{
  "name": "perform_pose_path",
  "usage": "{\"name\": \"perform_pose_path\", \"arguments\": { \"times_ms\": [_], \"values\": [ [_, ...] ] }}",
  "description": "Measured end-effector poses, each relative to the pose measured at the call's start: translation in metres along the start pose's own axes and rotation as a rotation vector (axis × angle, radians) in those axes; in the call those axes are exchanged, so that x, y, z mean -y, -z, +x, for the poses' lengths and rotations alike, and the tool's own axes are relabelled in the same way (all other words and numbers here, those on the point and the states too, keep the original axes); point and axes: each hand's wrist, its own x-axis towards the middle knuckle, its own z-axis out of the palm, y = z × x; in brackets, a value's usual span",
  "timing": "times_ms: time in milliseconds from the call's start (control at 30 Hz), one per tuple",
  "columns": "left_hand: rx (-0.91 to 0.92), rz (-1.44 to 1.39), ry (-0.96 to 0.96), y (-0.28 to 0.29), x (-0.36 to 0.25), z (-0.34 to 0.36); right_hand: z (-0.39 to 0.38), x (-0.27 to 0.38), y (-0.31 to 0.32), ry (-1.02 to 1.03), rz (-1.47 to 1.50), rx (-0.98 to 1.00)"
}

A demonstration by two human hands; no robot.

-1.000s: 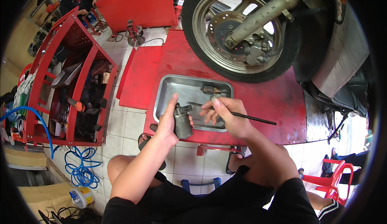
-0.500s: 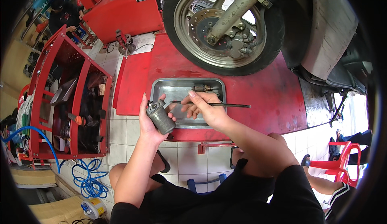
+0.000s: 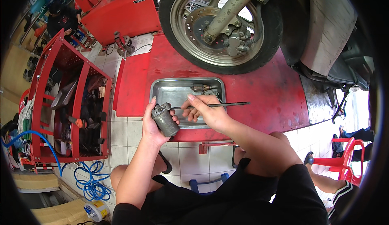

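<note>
Gripped in my left hand is a grey, scuffed metal cylinder with a bracketed cap at its top, held tilted. My right hand has a long dark rod pinched by thumb and fingers; its left end reaches the cylinder's cap, though whether it touches cannot be made out. Under both hands lies a steel tray, in which a small copper-wound part and other metal pieces rest at the back right. The tray stands on a red platform.
Above the tray is a motorbike's front wheel. Left are a red tool cart, coiled blue hose and a red machine, with a co-worker behind. A red chair and other people's legs are at right; a blue stool is below.
Over the last second the cylinder has tilted in my left hand. The rod's tip has come left to the cap, and my right hand has swung slightly, levelling the rod. The camera view has shifted.
</note>
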Motion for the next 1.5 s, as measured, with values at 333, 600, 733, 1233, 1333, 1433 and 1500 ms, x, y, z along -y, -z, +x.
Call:
{"name": "perform_pose_path", "arguments": {
  "times_ms": [333,600,733,1233,1333,1433,1500],
  "values": [
    [-0.171,0.115,-0.024,0.007,-0.019,0.002,-0.004,0.006,0.021,-0.012,-0.046,-0.041],
    [-0.372,0.212,-0.003,0.053,-0.021,-0.002,-0.017,0.009,0.034,-0.018,-0.100,-0.074],
    [-0.385,0.214,-0.013,0.061,-0.020,-0.004,-0.022,0.018,0.033,0.006,-0.091,-0.048],
    [-0.239,0.019,-0.063,0.027,-0.020,-0.018,-0.025,0.020,0.041,0.049,-0.024,0.140],
    [-0.073,0.003,-0.017,0.013,-0.014,-0.019,-0.032,0.022,0.026,0.128,-0.069,0.198],
    [0.043,-0.006,-0.015,-0.007,-0.006,-0.028,-0.046,0.031,0.006,0.220,-0.178,0.165],
    [0.064,0.050,-0.028,-0.007,-0.002,-0.027,-0.051,0.034,-0.001,0.257,-0.189,0.163]
  ]
}}
